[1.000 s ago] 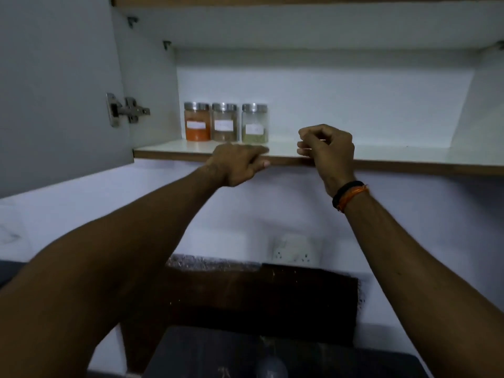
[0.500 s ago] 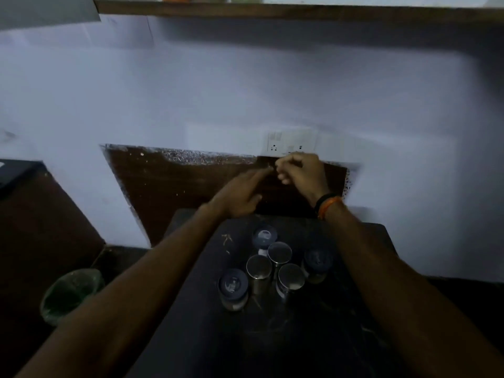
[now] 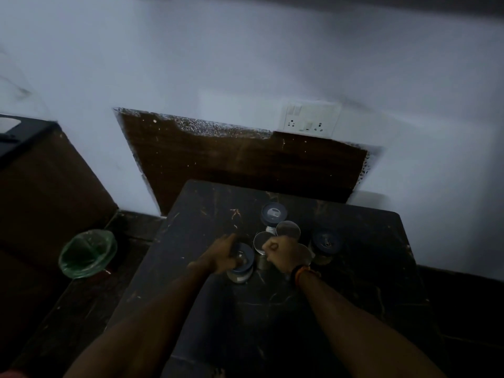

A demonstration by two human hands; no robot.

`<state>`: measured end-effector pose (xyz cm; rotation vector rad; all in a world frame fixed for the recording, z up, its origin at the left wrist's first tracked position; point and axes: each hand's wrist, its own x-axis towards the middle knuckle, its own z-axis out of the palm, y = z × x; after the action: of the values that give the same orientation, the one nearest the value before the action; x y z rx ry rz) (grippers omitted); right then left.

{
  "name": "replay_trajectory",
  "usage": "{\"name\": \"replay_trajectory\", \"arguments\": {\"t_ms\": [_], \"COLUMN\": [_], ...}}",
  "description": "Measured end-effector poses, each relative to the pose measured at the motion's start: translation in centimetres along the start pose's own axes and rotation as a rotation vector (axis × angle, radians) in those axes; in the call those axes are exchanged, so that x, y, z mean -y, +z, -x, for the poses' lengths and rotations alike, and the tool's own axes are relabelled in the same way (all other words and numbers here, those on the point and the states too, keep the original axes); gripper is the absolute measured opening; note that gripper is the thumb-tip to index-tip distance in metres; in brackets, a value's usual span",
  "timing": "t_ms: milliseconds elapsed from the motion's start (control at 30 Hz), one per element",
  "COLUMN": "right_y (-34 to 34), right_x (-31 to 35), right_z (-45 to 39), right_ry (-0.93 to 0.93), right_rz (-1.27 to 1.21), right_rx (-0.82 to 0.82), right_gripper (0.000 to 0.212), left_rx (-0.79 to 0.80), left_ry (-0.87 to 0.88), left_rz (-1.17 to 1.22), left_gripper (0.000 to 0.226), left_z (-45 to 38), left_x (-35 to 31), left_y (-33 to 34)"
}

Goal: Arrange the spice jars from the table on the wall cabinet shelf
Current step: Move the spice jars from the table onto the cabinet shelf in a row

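A cluster of spice jars point(image 3: 283, 236) is seen standing near the middle of the dark table point(image 3: 368, 282). The nearest blue-lidded jar point(image 3: 241, 264) is covered from the left by the left hand point(image 3: 222, 255), though a firm hold cannot be confirmed. The right hand point(image 3: 282, 253) is curled into a loose fist over the steel-lidded jars. A green bin point(image 3: 87, 253) is placed on the floor, left of the table.

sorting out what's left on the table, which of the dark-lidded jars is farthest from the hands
The dark-lidded jar at the back of the cluster, nearest the wall. The left hand covers the front-left one, and the right-side one sits beside the right hand.
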<state>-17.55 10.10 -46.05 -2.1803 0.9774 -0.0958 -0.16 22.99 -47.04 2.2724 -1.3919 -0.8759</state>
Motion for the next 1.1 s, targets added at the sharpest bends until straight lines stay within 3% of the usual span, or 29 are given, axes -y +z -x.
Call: {"name": "replay_trajectory", "arguments": {"t_ms": [200,367,567,733,867,1000,1100], "right_y": [2.6,3.2,3.7,2.7,1.3,0.0,-1.0], "right_x": [-1.3,-1.3,-1.1,0.0,1.6,3.1,3.7], "right_z": [1.0,0.6,0.5,-0.1,-0.3,-0.3,-0.2], "right_ry": [0.010,0.063,0.104,0.080,0.061,0.077,0.061], "right_rz": [-0.036,-0.094,-0.172,-0.259,-0.446,-0.785,-0.968], "right_rx": [0.017,0.006,-0.014,-0.099,-0.209,-0.006,0.138], "right_gripper": [0.019,0.018,0.014,0.015,0.009,0.013,0.036], "left_rx": [-0.040,-0.093,-0.164,-0.098,0.048,0.059,0.000], "left_ry": [-0.038,-0.073,-0.044,-0.023,0.009,0.064,0.087], "left_rz": [0.118,0.207,0.323,0.522,0.705,0.878,1.064], "left_gripper": [0.100,0.104,0.078,0.082,0.082,0.077,0.085], "left_z": [0.5,-0.1,0.2,1.2,1.7,2.0,2.1], "left_x": [1.7,1.9,2.3,2.5,1.9,-0.1,-1.4], "left_y": [2.0,3.4,4.6,2.7,-0.7,-3.2,-3.9]}}
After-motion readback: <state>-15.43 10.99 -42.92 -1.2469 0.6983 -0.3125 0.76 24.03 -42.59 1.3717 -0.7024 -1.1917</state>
